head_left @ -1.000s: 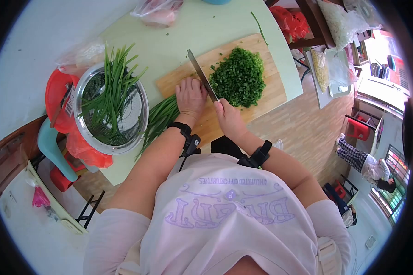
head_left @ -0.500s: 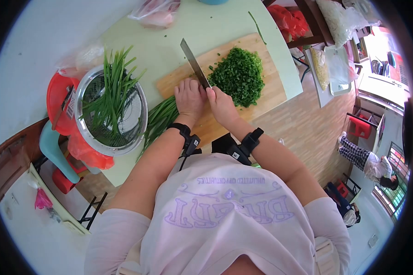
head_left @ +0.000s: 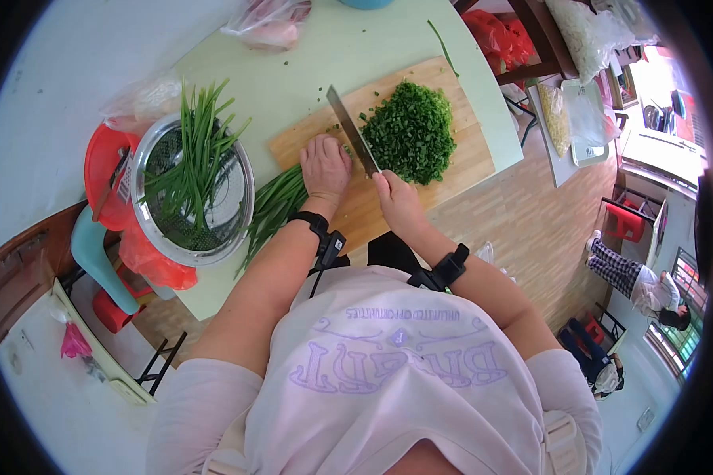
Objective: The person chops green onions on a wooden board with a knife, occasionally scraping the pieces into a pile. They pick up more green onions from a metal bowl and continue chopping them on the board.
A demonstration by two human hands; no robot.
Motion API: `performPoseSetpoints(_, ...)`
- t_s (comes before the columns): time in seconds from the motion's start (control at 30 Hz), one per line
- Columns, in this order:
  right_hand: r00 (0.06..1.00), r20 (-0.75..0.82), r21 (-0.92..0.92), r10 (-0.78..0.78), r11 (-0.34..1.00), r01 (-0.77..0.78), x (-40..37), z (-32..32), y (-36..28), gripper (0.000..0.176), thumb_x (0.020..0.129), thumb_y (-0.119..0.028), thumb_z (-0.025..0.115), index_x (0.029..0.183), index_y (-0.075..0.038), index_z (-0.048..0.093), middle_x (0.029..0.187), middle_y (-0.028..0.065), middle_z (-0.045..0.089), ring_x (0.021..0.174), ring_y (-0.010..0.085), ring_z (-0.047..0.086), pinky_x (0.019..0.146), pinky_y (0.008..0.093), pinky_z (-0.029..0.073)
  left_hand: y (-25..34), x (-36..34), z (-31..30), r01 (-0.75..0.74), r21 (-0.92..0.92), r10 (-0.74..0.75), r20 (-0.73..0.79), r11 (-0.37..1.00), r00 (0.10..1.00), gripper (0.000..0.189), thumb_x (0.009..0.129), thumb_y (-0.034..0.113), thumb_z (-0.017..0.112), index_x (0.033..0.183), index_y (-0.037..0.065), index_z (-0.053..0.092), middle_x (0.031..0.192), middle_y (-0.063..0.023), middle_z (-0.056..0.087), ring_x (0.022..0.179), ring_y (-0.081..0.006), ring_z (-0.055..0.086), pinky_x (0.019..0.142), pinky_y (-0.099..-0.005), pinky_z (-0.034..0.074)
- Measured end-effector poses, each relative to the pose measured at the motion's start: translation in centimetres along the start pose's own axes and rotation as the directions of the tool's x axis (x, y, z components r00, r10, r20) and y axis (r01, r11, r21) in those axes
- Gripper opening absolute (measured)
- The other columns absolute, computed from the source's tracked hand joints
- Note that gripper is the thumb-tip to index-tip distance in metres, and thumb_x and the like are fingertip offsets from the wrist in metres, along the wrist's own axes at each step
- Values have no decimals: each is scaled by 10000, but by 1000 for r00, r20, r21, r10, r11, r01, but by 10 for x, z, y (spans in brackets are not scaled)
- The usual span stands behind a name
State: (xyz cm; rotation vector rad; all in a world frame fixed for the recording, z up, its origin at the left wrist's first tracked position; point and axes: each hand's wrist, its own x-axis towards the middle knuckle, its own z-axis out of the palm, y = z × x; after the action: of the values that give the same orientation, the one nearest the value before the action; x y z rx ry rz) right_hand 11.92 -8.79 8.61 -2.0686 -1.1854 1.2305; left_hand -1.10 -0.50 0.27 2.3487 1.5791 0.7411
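Note:
My right hand (head_left: 398, 199) is closed round the handle of a kitchen knife (head_left: 352, 129), whose blade points away from me and stands between the chopped pile and my left hand. My left hand (head_left: 325, 168) presses a bundle of long green chives (head_left: 277, 203) onto the wooden cutting board (head_left: 471, 136), its fingers curled over the cut ends. Right of the blade lies a heap of finely chopped chives (head_left: 413, 133). More whole chives (head_left: 196, 162) rest across a metal colander (head_left: 246, 207) on the left.
Behind the colander is a red plastic basket (head_left: 101, 170). A plastic bag with pale pink contents (head_left: 275, 33) lies at the table's far side, near a blue bowl (head_left: 366, 2). One loose chive (head_left: 444, 47) lies beyond the board. Two people (head_left: 650, 289) are at the right.
My right hand has moved the knife right and slightly toward me, away from my left hand, opening a gap between them. My left hand stays on the bundle.

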Motion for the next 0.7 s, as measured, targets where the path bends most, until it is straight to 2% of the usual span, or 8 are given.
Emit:
performPoseSetpoints(0.07,999,9,-25,-32,999,32,-5,-1,-1,349,992,-333,463,996,-12,600,796,267,628,780,448,618,668,494,490,2,1,-1,11,32,-11,8,999,1000,164,772,96,626,866,84,492,880,-94,542,872,-289,521,762,-401,366)
performPoseSetpoints(0.13,985,-31,-69,-171,983,168,-10,0,1,327,1007,-303,440,954,-1,553,703,231,584,670,422,582,582,461,439,1,1,1,6,16,-6,-7,1000,1000,155,772,96,627,859,85,498,870,-95,541,868,-288,521,760,-400,366)
performPoseSetpoints(0.27,990,9,-94,-143,985,143,-13,1,-1,323,1010,-307,429,1002,-6,546,751,251,603,725,448,592,609,484,451,1,2,0,5,0,-5,-16,1000,1000,138,774,98,625,848,83,509,847,-97,536,861,-287,521,750,-400,364)
performPoseSetpoints(0.33,996,40,-128,-84,988,89,-14,2,-5,352,1002,-337,431,1112,-29,562,871,267,647,818,455,619,706,521,494,1,2,0,5,-2,-5,-14,1000,1000,138,773,101,625,845,82,508,846,-97,535,860,-287,520,749,-401,364)
performPoseSetpoints(0.47,997,1,-87,-82,993,81,-13,12,-7,357,1003,-347,428,1109,-29,550,882,272,644,825,461,618,711,525,492,0,1,1,4,-4,-4,-4,1000,1000,144,766,109,627,837,82,504,846,-97,533,856,-286,518,744,-402,361)
performPoseSetpoints(0.53,999,12,-78,-32,996,32,-9,16,-5,359,1004,-351,424,1097,-26,544,871,273,641,829,470,612,715,530,490,1,2,-2,8,-12,-8,10,1000,1000,143,778,104,617,851,77,497,860,-104,540,863,-297,523,744,-411,364)
performPoseSetpoints(0.7,998,14,-48,-54,997,55,0,15,-9,364,1006,-345,414,1063,-9,544,851,281,631,817,484,601,707,535,482,2,2,-3,25,-22,-24,46,999,999,151,779,104,611,864,74,490,872,-108,537,874,-307,522,743,-418,364)
